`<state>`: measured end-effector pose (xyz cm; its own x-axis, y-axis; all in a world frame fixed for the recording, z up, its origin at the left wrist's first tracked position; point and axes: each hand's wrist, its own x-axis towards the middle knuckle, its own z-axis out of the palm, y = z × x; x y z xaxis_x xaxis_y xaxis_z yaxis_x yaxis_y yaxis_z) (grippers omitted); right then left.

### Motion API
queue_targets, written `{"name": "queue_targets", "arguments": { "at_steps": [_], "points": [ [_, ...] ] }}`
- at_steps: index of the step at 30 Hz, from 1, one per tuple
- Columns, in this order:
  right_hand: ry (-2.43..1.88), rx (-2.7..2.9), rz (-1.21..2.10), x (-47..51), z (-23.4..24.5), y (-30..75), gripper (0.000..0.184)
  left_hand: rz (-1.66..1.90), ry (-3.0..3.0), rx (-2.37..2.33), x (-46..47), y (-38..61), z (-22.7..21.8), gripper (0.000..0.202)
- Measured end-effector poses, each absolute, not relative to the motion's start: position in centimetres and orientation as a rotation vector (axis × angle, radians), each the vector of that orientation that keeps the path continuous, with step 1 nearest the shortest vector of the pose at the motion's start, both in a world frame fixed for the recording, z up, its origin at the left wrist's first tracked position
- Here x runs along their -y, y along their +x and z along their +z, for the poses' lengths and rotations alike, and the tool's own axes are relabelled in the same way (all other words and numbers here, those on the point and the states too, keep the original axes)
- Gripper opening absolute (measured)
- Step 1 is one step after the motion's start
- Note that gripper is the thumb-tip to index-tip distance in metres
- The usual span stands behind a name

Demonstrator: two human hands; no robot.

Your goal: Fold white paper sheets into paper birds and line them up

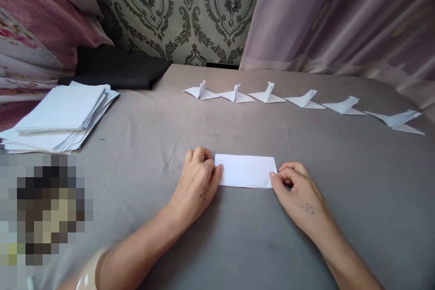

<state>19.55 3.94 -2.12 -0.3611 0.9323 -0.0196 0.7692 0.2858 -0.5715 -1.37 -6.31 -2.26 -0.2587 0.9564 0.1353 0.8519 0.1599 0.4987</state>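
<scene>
Head view of a work surface covered with a grey cloth [238, 244]. At centre, just toward 6 o'clock, a white folded sheet [245, 171] lies flat as a rectangle with its long side running from 9 to 3 o'clock. The left hand [199, 181] rests back-up at the sheet's 9 o'clock end, its fingers curled in and the thumb against the short edge. Whether it clamps that edge or only presses on it cannot be told. The right hand [299, 192] meets the sheet's 3 o'clock end, its thumb and forefinger closed in a pinch on the short edge near the lower corner and the other fingers tucked beneath. Well beyond the sheet, toward 12 o'clock, six folded paper figures [267, 94] stand in a row from the centre out to 2 o'clock, each apart from the next. At 9 o'clock lies a loose stack of white sheets [61, 115], with a black cloth [118, 70] just behind it. Background: damask-patterned wall [180, 9] at 12 o'clock, mauve curtain [340, 13] at 1 to 2 o'clock, pink bedding [37, 18] at 10 o'clock.
</scene>
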Motion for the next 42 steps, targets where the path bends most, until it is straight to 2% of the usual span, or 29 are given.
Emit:
{"name": "queue_targets", "arguments": {
  "at_steps": [7, 12, 18, 21, 23, 27, 33, 42],
  "points": [
    [-1.405, 2.286, 0.655, -3.9, -2.7, 20.1, 0.028, 0.604, 1.912, -2.306, 6.2, -1.4, -2.4, 0.033],
    [-1.336, 2.258, 0.509, -3.7, -3.3, 20.0, 0.017, 0.475, 1.987, -2.342, 6.2, -1.4, -2.3, 0.031],
    [-0.976, 2.502, 0.319, -2.8, -2.7, 19.0, 0.026, 0.471, 2.085, -2.312, 6.2, -1.4, -2.2, 0.014],
    [-0.865, 2.627, 0.275, -2.1, -2.0, 19.1, 0.033, 0.477, 2.279, -2.056, 5.9, -1.7, -2.1, 0.022],
    [-0.88, 2.664, 0.195, -1.4, -1.4, 19.1, 0.034, 0.509, 2.31, -1.911, 5.7, -1.9, -2.1, 0.026],
    [-0.98, 2.771, 0.002, 0.6, -0.4, 18.6, 0.033, 0.644, 2.17, -1.932, 5.6, -1.8, -2.2, 0.017],
    [-1.092, 2.829, -0.166, 3.1, -0.1, 17.0, 0.048, 0.611, 2.012, -2.053, 6.1, -1.6, -1.9, 0.017],
    [-1.03, 2.941, -0.204, 3.9, 0.1, 16.4, 0.049, 0.547, 1.868, -1.918, 7.1, -2.6, -0.5, 0.024]
  ]
}}
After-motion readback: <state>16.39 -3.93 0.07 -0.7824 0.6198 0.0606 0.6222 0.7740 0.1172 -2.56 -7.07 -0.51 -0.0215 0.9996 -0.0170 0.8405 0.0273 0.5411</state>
